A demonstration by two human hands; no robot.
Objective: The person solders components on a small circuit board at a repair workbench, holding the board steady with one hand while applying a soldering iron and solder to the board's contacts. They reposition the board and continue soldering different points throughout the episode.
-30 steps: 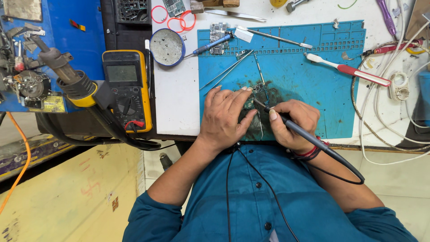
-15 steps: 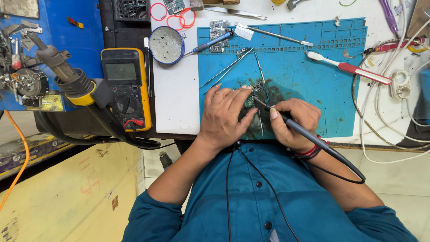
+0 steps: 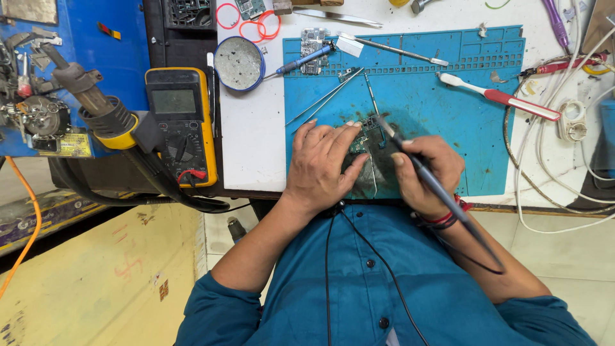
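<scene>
My left hand (image 3: 321, 163) lies flat on the blue work mat (image 3: 461, 83), fingers pressing on a small circuit board (image 3: 365, 133) that is mostly hidden under them. My right hand (image 3: 424, 174) grips a dark soldering iron (image 3: 419, 168) like a pen. Its tip rests at the board, just right of my left fingertips. The iron's cable runs back over my wrist. A thin strand of solder wire (image 3: 373, 173) lies between the two hands.
Tweezers (image 3: 323, 97), a blue-handled screwdriver (image 3: 301, 61), a thin probe (image 3: 397, 50) and a red-and-white toothbrush (image 3: 503, 97) lie on the mat. A round tin (image 3: 238, 63), a yellow multimeter (image 3: 182, 125), a hot-air handle (image 3: 96, 106) and white cables (image 3: 551, 192) surround it.
Both hands stay on the board. The iron's tip has shifted only slightly; the view has moved a little.
</scene>
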